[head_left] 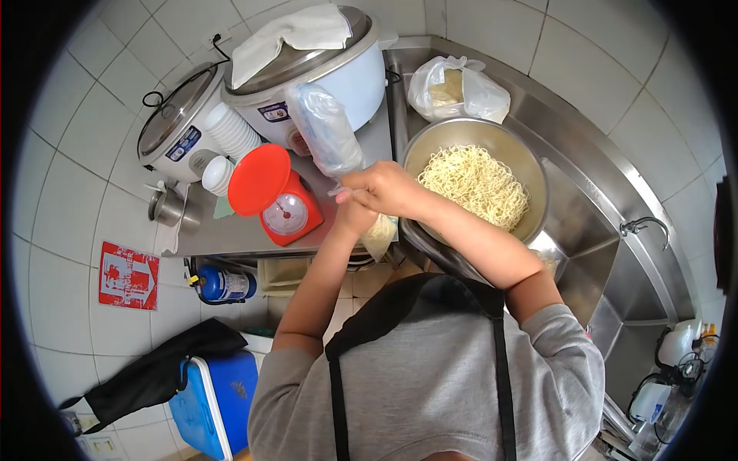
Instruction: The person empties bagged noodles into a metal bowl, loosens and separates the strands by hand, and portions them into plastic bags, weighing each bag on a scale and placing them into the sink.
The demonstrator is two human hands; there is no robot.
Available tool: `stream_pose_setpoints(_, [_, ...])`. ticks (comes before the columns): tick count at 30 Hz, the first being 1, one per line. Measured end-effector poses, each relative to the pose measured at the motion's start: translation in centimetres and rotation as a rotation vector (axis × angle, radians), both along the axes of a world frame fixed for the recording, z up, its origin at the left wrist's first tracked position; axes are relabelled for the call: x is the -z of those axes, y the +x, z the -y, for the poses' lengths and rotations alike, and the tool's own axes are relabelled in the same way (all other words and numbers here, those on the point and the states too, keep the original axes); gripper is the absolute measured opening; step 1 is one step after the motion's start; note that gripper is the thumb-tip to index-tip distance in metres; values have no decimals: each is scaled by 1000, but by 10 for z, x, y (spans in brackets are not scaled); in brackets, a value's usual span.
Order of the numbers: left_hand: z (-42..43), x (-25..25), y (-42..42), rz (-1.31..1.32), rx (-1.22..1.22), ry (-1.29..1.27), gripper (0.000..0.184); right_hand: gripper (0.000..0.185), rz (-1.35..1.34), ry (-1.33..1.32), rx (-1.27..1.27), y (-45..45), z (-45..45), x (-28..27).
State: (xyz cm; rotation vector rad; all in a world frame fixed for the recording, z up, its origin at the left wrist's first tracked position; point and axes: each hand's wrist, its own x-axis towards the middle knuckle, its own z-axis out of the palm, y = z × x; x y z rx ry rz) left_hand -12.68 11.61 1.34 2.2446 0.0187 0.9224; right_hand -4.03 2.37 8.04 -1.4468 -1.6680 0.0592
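My left hand (356, 217) is closed around the neck of a clear plastic bag (379, 237). Pale yellow contents, probably noodles, fill the part that hangs below it, partly hidden behind my forearms. Just above, my right hand (382, 188) pinches the twisted top of the same bag. Beyond the hands, a bundle of clear plastic bags (327, 131) leans against the large cooker. To the right, a steel bowl (536, 165) holds a heap of pale noodles (475, 184). A red scale (294, 213) with a round dial stands left of my hands.
Two large cookers (346, 84) stand at the back left, one with a white cloth on its lid. Stacked white cups (231, 131) are near the scale. An open white bag (492, 96) lies behind the bowl. A steel sink (588, 223) is on the right.
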Motion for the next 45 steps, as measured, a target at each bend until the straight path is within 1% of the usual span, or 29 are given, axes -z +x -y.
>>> stream_pose_setpoints(3, [-4, 16, -3, -46, -3, -27, 24, 8, -128, -6, -37, -3, 0, 8])
stream_pose_setpoints(6, [-5, 24, -6, -164, -31, -67, 26, 8, -86, -1, -91, -9, 2, 15])
stream_pose_setpoints(9, [-4, 29, -3, -198, -54, -37, 27, 10, -47, 36, -101, -10, -2, 32])
stream_pose_setpoints(12, [-3, 32, 4, -206, -85, 27, 28, 12, -312, 62, -146, -15, -5, 45])
stream_pose_setpoints(15, [0, 36, 12, -207, -116, 108, 29, 16, -358, -28, 5, -18, -1, 53])
stream_pose_setpoints(18, [5, 38, 18, -210, -139, 192, 30, 22, -370, -12, 103, -21, 0, 62])
stream_pose_setpoints(19, [6, 39, 21, -209, -149, 220, 31, 28, -303, 45, 157, -22, -3, 63])
stream_pose_setpoints(22, [9, 38, 28, -208, -174, 296, 32, 26, -140, 119, 241, -27, 3, 57])
stream_pose_setpoints(23, [9, 37, 28, -209, -181, 319, 32, 27, -96, 90, 264, -28, 3, 58])
stream_pose_setpoints(26, [10, 34, 27, -209, -187, 397, 33, 23, -88, -73, 287, -27, -1, 64])
stream_pose_setpoints(29, [7, 21, 15, -207, -201, 499, 34, 18, -293, 138, 212, -26, 15, 40])
stream_pose_setpoints(31, [4, 15, 7, -217, -204, 534, 35, 15, -332, 118, 219, -33, 11, 45])
stream_pose_setpoints(33, [1, 15, -3, -245, -198, 533, 35, 13, -451, 116, 156, -32, 14, 44])
stream_pose_setpoints(36, [-9, 22, -12, -340, -171, 414, 37, 14, -791, -60, 127, -17, 6, 51])
stream_pose_setpoints(38, [-16, 35, -22, -346, -157, 374, 38, 15, -979, -103, 124, -8, 0, 59])
stream_pose_setpoints(39, [-19, 37, -24, -349, -150, 358, 38, 16, -1074, -120, 120, -5, -2, 54])
stream_pose_setpoints(41, [-17, 43, -17, -275, -103, 287, 35, 20, -861, -84, 24, -18, 1, 47])
stream_pose_setpoints(42, [-21, 56, -14, -253, -93, 324, 32, 21, -761, -72, -22, -29, 4, 46])
stream_pose_setpoints(44, [-27, 79, -7, -207, -74, 398, 27, 23, -570, -68, 45, -39, -4, 61])
stream_pose_setpoints(45, [-35, 99, -3, -277, -76, 405, 25, 26, -467, -42, 86, -37, -8, 72])
